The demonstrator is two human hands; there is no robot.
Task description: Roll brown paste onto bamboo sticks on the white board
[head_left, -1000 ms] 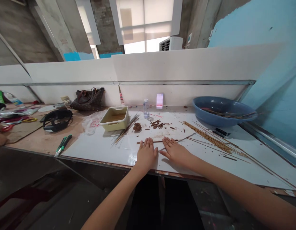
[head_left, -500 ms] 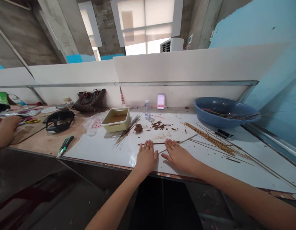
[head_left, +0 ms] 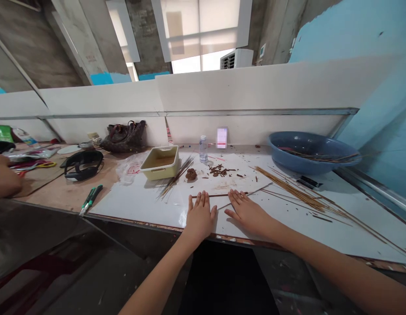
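My left hand and my right hand rest flat on a white board, fingers spread. Their fingertips touch or nearly touch a thin brown stick lying crosswise just ahead of them. Neither hand is closed around anything. Farther ahead lie a lump of brown paste and scattered brown crumbs. A small bundle of thin sticks lies left of the lump, and a longer spread of bamboo sticks lies to the right of my right hand.
A cream tray, water bottle and blurred card stand at the back. A blue basin holds sticks. At far left are a co-worker's hand, green-handled pliers, a black strap and a handbag.
The co-worker's hand has drawn back toward the left edge. My hands stay flat by the stick, and the whole view has shifted slightly.
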